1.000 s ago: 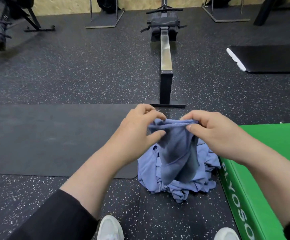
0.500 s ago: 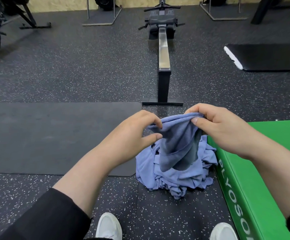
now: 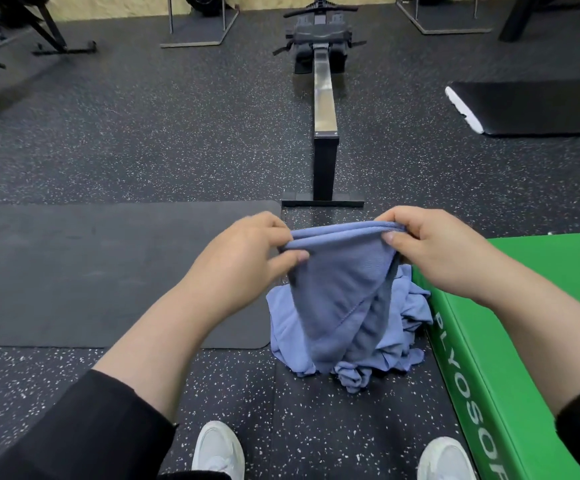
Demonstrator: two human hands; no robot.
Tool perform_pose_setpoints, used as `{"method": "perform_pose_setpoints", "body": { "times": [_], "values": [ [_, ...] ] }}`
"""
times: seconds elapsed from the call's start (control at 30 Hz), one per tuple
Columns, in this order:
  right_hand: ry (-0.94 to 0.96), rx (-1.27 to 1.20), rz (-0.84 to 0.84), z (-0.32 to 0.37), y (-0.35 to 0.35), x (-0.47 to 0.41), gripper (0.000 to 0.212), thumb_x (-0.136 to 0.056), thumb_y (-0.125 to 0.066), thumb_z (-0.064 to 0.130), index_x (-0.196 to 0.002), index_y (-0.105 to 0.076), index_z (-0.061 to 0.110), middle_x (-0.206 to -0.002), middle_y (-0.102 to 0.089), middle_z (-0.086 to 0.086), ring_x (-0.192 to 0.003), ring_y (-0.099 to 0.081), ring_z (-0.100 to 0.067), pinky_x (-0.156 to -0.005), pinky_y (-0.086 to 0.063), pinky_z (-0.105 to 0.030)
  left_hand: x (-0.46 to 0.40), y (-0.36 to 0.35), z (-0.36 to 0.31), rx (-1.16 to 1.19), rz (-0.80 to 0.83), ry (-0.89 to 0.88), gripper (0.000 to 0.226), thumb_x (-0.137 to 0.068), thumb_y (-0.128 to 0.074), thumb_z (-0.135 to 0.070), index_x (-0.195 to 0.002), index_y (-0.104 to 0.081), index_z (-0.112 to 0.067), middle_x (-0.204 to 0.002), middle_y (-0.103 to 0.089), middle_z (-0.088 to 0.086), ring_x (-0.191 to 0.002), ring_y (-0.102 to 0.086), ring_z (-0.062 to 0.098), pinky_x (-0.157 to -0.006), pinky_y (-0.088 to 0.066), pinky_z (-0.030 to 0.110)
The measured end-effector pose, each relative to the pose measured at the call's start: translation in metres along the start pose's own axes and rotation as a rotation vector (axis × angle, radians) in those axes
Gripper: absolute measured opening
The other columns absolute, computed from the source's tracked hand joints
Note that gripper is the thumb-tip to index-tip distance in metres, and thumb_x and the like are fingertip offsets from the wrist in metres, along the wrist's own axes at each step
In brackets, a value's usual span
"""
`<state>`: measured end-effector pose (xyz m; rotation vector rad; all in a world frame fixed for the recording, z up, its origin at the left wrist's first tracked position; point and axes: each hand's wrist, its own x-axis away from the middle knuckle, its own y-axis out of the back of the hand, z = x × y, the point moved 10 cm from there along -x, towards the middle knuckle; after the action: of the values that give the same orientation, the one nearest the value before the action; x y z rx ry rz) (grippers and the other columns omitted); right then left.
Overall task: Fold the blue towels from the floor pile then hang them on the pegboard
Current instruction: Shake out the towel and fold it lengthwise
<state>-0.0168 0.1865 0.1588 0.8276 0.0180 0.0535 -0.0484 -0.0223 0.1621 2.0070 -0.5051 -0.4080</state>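
**One towel held over the floor pile**

Two white shoes [image 3: 218, 450] stand at the near edge, both cut off by the frame. Two forearms in pushed-up black sleeves [image 3: 84, 427] reach forward. The left hand [image 3: 243, 252] pinches the left end of one blue towel [image 3: 342, 285] between curled fingers and thumb; the right hand [image 3: 433, 247] pinches the right end likewise, the top hem drawn nearly straight between them. The towel hangs down in front of the floor pile [image 3: 409, 306], hiding much of it, so the count of towels there cannot be told. The pile lies just beside one green plyo box [image 3: 523, 327], whose lettering is cut off. One dark mat [image 3: 91, 271] lies left; one rowing machine [image 3: 324, 98] stands beyond.
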Motion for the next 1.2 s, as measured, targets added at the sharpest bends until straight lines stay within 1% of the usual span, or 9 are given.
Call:
{"method": "perform_pose_setpoints", "body": {
  "times": [0.2, 0.4, 0.57, 0.73, 0.87, 0.93, 1.07, 1.13, 1.2],
  "values": [
    [-0.049, 0.179, -0.062, -0.004, 0.004, -0.004, 0.014, -0.102, -0.054, 0.025, -0.091, -0.062, 0.026, -0.061, -0.051, 0.006, -0.052, -0.043, -0.006, -0.047, -0.029, -0.020, 0.000, 0.017, -0.009, 0.081, -0.107, -0.024, 0.028, -0.091, -0.070, -0.039, -0.073, -0.063, -0.019, -0.091, -0.063, -0.010, -0.085, -0.055, 0.009, -0.080, -0.042, 0.032],
    [0.051, 0.056, -0.217, 0.015, 0.020, -0.003, 0.014, -0.102, -0.051, 0.021, -0.095, -0.061, 0.027, -0.067, -0.054, 0.008, -0.063, -0.049, 0.002, -0.057, -0.036, -0.013, 0.003, 0.036, -0.008, 0.126, -0.254, 0.020, 0.039, -0.086, -0.074, -0.037, -0.061, -0.047, -0.027, -0.058, -0.049, -0.012, -0.059, -0.043, 0.004, -0.057, -0.031, 0.024],
    [0.033, 0.127, -0.180, 0.013, 0.010, -0.006, 0.016, -0.102, -0.051, 0.020, -0.092, -0.059, 0.029, -0.065, -0.051, 0.009, -0.059, -0.045, -0.003, -0.053, -0.032, -0.015, -0.001, 0.032, -0.010, -0.038, -0.237, 0.009, 0.037, -0.089, -0.074, -0.036, -0.066, -0.053, -0.015, -0.057, -0.045, -0.005, -0.063, -0.044, 0.022, -0.058, -0.030, 0.038],
    [0.043, 0.038, -0.334, 0.018, 0.030, -0.003, 0.017, -0.100, -0.051, 0.018, -0.090, -0.062, 0.025, -0.059, -0.051, 0.009, -0.055, -0.047, 0.001, -0.051, -0.032, -0.015, -0.002, 0.049, -0.010, 0.083, -0.353, -0.013, 0.031, -0.086, -0.077, -0.034, -0.070, -0.062, -0.012, -0.058, -0.048, -0.008, -0.061, -0.044, 0.016, -0.059, -0.033, 0.033],
    [-0.011, 0.111, -0.173, 0.010, 0.010, -0.008, 0.015, -0.100, -0.054, 0.020, -0.090, -0.063, 0.025, -0.059, -0.052, 0.006, -0.050, -0.045, -0.001, -0.047, -0.031, -0.018, -0.005, 0.033, -0.004, 0.191, -0.243, 0.053, 0.025, -0.084, -0.079, -0.030, -0.073, -0.060, -0.019, -0.057, -0.053, -0.009, -0.055, -0.043, 0.005, -0.056, -0.035, 0.024],
    [-0.011, 0.077, -0.185, 0.012, 0.012, -0.007, 0.014, -0.099, -0.053, 0.019, -0.092, -0.063, 0.026, -0.064, -0.056, 0.006, -0.054, -0.048, 0.000, -0.050, -0.034, -0.015, -0.005, 0.031, -0.005, 0.340, -0.254, 0.066, 0.024, -0.085, -0.078, -0.023, -0.078, -0.056, -0.020, -0.063, -0.056, -0.008, -0.057, -0.042, 0.004, -0.057, -0.035, 0.022],
    [-0.058, -0.017, -0.163, 0.015, 0.018, -0.005, 0.020, -0.088, -0.052, 0.010, -0.095, -0.064, 0.025, -0.066, -0.057, 0.008, -0.051, -0.045, -0.001, -0.050, -0.034, -0.019, -0.007, 0.027, -0.013, 0.632, -0.201, 0.040, 0.027, -0.088, -0.073, -0.016, -0.097, -0.054, -0.032, -0.088, -0.070, 0.005, -0.074, -0.055, 0.011, -0.073, -0.045, 0.029],
    [-0.056, -0.077, -0.026, 0.017, 0.008, -0.003, 0.020, -0.085, -0.061, 0.016, -0.100, -0.062, 0.030, -0.073, -0.062, 0.014, -0.056, -0.049, 0.002, -0.058, -0.039, -0.022, -0.007, 0.022, -0.022, 0.654, -0.142, 0.006, 0.028, -0.090, -0.071, -0.014, -0.102, -0.053, -0.033, -0.091, -0.070, 0.005, -0.077, -0.056, 0.012, -0.078, -0.046, 0.031],
    [-0.047, -0.151, 0.100, 0.026, -0.005, 0.000, 0.043, -0.075, -0.078, 0.040, -0.112, -0.057, 0.037, -0.097, -0.069, 0.016, -0.081, -0.063, 0.003, -0.077, -0.047, -0.022, -0.007, 0.015, -0.036, 0.620, -0.078, -0.041, 0.029, -0.091, -0.070, -0.013, -0.104, -0.052, -0.030, -0.091, -0.068, 0.006, -0.074, -0.053, 0.012, -0.074, -0.045, 0.027]
  ]
}}
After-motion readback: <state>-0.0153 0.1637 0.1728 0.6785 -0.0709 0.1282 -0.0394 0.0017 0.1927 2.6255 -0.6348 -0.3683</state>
